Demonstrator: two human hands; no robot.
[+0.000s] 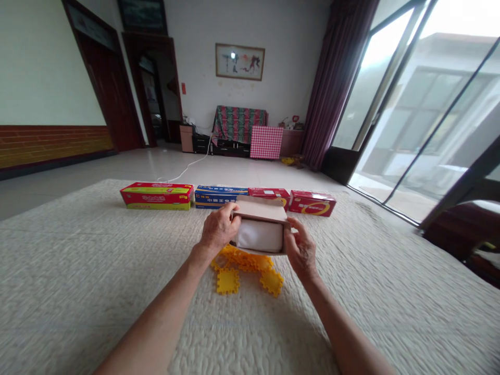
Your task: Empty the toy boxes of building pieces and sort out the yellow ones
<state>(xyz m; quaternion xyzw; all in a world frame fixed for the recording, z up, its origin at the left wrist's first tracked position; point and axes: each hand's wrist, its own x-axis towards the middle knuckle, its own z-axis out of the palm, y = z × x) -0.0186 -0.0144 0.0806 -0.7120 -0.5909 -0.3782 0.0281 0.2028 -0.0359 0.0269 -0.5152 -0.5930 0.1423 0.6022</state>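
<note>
Between my two hands is a small cardboard box (262,209) with its flap lifted, held above the quilted cover. Inside it lies a white, smooth-looking item (260,236) whose kind I cannot make out. My left hand (219,227) grips the box's left side, thumb near the opening. At the right end my right hand (301,249) closes around the edge. Below the box several yellow toothed plastic pieces (228,281) are heaped on the cover, some of them partly hidden behind it.
Across the quilted cover (97,281) stands a row of cartons: a red and yellow-green one (157,197), a blue one (219,197) and two red ones (312,203). Farther back are a cloth-draped cabinet (240,124), a white cable (191,165) and glass doors (422,104) on the right.
</note>
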